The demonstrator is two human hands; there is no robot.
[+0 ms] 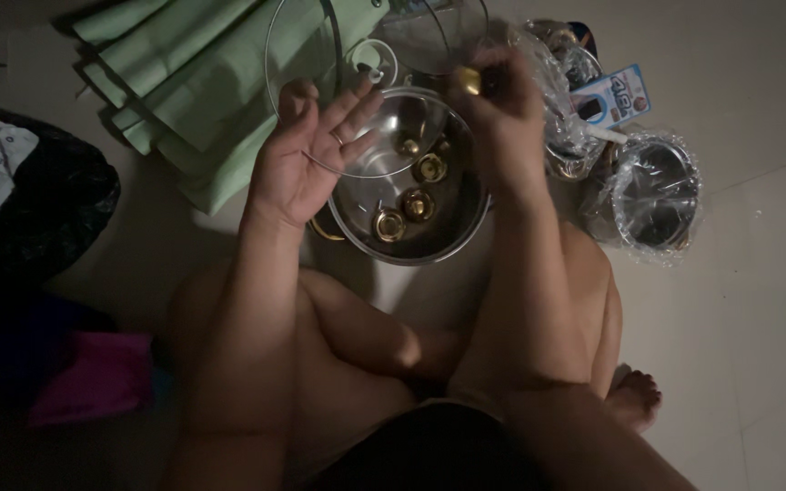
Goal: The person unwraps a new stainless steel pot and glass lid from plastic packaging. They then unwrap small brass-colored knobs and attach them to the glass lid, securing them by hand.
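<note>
Steel pot (466, 238) stood on the floor before crossed legs — gold knobs (408, 205) inside. Left hand (307, 159) spread open, palm up, under a glass lid (357, 100) above the pot's left rim. Right hand (502, 114) over the pot's far rim, pinched on a gold knob (469, 80).

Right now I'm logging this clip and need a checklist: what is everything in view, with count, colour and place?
Steel pot: one, silver, on the floor ahead of the knees.
Gold knobs: about four, lying inside the pot.
Glass lid: one, clear, held tilted above the pot.
Wrapped pots: at least two, silver under clear plastic, at right.
Small box: one, blue and white, between the wrapped pots.
Green folded cardboard: one pile, upper left.
Black bag: one, far left.
Pink item: one, lower left.
Left hand: open palm against the lid.
Right hand: pinching a gold knob.
</note>
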